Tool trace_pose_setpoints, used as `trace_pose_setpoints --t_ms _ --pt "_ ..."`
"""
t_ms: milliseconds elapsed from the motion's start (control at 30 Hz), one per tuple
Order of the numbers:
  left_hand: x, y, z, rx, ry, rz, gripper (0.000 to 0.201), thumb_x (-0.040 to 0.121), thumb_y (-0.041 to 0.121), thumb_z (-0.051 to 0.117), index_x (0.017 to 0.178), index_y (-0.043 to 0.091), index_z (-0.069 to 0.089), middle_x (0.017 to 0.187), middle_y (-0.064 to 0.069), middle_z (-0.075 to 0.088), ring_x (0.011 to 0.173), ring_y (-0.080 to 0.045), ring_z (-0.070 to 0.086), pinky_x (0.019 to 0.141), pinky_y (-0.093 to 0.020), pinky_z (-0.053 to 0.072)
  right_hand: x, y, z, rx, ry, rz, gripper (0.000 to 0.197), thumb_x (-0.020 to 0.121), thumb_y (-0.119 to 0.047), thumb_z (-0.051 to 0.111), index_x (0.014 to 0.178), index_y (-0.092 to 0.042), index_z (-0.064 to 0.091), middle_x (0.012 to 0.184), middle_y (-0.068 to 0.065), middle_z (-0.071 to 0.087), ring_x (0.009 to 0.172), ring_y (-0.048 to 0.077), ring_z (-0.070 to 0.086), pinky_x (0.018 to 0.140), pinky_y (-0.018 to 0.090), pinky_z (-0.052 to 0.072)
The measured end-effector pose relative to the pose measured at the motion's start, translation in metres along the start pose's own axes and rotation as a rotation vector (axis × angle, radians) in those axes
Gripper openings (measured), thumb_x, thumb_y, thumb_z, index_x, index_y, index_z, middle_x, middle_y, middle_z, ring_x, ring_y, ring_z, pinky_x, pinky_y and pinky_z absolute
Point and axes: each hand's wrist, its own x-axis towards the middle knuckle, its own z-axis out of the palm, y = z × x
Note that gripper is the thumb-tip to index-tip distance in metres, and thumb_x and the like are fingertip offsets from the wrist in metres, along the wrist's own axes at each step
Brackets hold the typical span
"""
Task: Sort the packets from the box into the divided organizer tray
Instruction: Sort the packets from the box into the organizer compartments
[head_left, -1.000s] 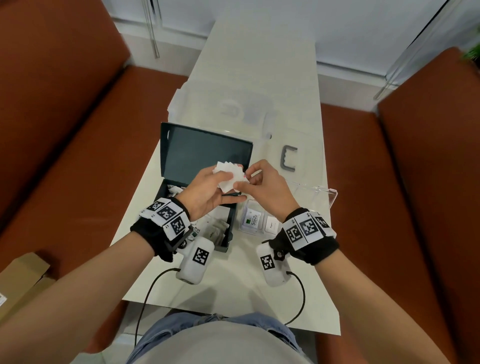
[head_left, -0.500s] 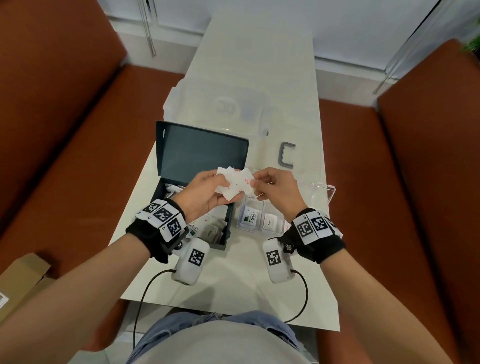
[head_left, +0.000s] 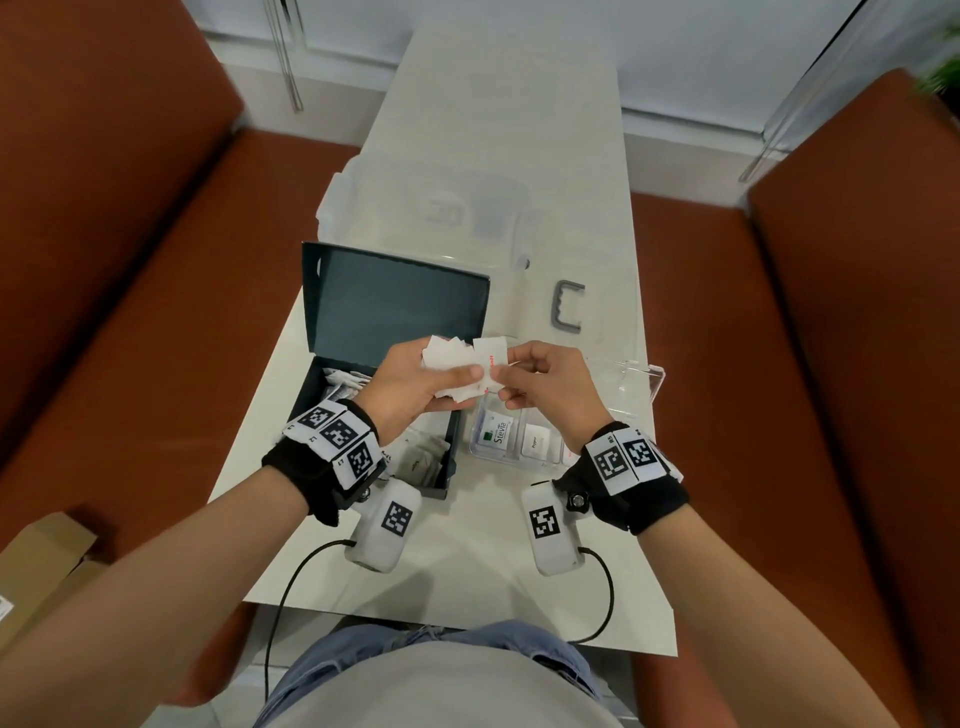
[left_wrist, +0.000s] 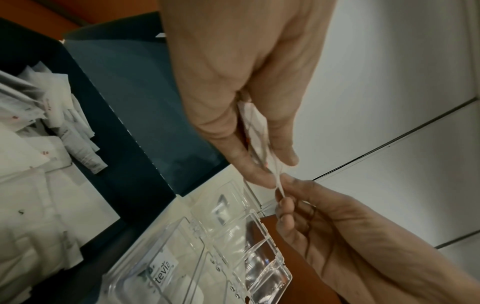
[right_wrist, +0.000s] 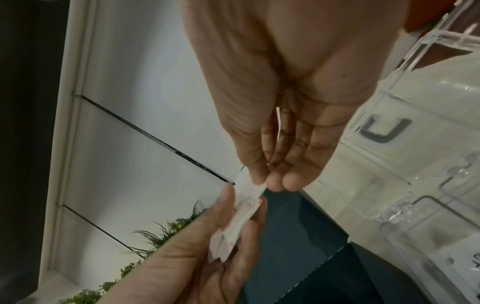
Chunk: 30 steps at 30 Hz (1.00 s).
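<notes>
My left hand (head_left: 426, 379) holds a fanned stack of white packets (head_left: 447, 356) above the open dark box (head_left: 374, 415), thumb pressed across them. My right hand (head_left: 524, 371) pinches the edge of one white packet with red print (head_left: 491, 358) at the right side of that stack. In the left wrist view the stack of packets (left_wrist: 255, 142) shows edge-on between thumb and fingers. In the right wrist view the red-print packet (right_wrist: 246, 191) is pinched at its corner. More packets (head_left: 418, 460) lie in the box. The clear divided organizer tray (head_left: 506, 460) sits right of the box, with a Stevia packet (head_left: 498, 431) and another packet (head_left: 536, 442) in its near compartments.
The box lid (head_left: 400, 306) stands open behind my hands. A clear plastic lid or container (head_left: 431, 218) lies further back on the white table (head_left: 467, 561). A grey U-shaped handle (head_left: 566, 309) lies to the right. Orange benches flank the table. A cardboard box (head_left: 36, 566) sits low left.
My right hand has drawn one red-print packet sideways out of the stack that my left hand holds. Both hands stay above the box and tray.
</notes>
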Motion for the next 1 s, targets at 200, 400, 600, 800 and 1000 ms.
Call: trace_pose_setpoints --t_ms 200,400,600,800,1000 --pt "0.005 -0.001 0.002 -0.067 -0.013 -0.055 0.024 0.091 -0.011 0.052 0.108 0.002 0.062 0.119 -0.021 0.063 0.101 -0.029 0.065 0.074 -0.033 0.060 0.005 0.003 -0.007 0.042 0.116 0.013 0.006 0.088 -0.007 0.066 0.092 -0.003 0.067 0.068 0.007 0.064 0.058 0.016 0.062 0.060 0.027 0.055" --pt "0.010 -0.004 0.005 0.004 0.032 0.002 0.025 0.087 -0.006 0.063 0.111 0.001 0.061 0.118 -0.020 0.063 0.093 -0.022 0.069 0.067 -0.027 0.058 0.006 0.004 -0.012 0.065 0.062 0.021 0.014 0.087 -0.006 0.067 0.099 0.002 0.068 0.070 0.010 0.068 0.058 0.016 0.064 0.059 0.024 0.056" --pt "0.014 -0.010 0.016 -0.045 0.012 0.041 0.028 0.086 -0.003 0.066 0.112 0.001 0.060 0.113 -0.018 0.065 0.092 -0.023 0.070 0.072 -0.030 0.059 0.006 0.006 -0.009 0.003 0.092 0.026 0.011 0.081 -0.009 0.075 0.088 -0.007 0.066 0.061 0.008 0.067 0.052 0.018 0.066 0.056 0.028 0.057" --pt "0.017 -0.014 0.022 -0.059 -0.006 0.045 0.021 0.085 -0.002 0.067 0.103 0.007 0.062 0.104 -0.012 0.069 0.085 -0.018 0.073 0.068 -0.026 0.058 0.008 0.005 -0.016 -0.101 0.074 0.019 0.016 0.079 -0.015 0.077 0.089 -0.012 0.064 0.058 0.004 0.065 0.051 0.015 0.064 0.052 0.026 0.054" --pt "0.020 -0.014 0.036 0.016 -0.058 0.015 0.036 0.084 -0.002 0.068 0.118 -0.004 0.057 0.117 -0.020 0.064 0.102 -0.030 0.067 0.076 -0.035 0.060 0.010 0.000 -0.034 -0.176 0.043 -0.009 0.012 0.084 -0.014 0.072 0.094 -0.009 0.068 0.077 0.008 0.069 0.065 0.016 0.066 0.060 0.026 0.054"
